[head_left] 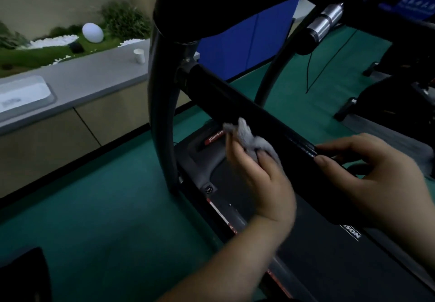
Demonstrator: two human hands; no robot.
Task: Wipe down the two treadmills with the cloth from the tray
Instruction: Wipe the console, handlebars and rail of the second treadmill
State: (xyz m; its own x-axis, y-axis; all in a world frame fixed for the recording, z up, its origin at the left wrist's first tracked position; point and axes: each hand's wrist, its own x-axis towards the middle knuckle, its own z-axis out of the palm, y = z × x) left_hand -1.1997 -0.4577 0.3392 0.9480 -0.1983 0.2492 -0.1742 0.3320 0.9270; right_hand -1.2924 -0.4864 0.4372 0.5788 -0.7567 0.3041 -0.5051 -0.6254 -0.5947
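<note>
Wiping a treadmill [317, 250] crossbar [247, 111] with a grey cloth [249, 139].
Left hand [261, 176] fingers gripping cloth against bar; right hand [381, 179] fingers curled over bar just beside; counter [98, 78] with cup [139, 55] well beyond.

The left hand [261, 174] grips a crumpled grey cloth [249, 138] against the black crossbar [249, 111] of a black treadmill [329, 259]. The right hand [381, 184] rests on the same bar further along, its fingers [334, 147] curled over the top edge. Below lies the dark running belt with a red "Johnson" label [214, 137] at its front. The treadmill stands on a green carpeted floor [106, 207]. To the left, a grey worktop [94, 78] carries a white paper cup [139, 55] and a white rectangular tray [23, 93].
</note>
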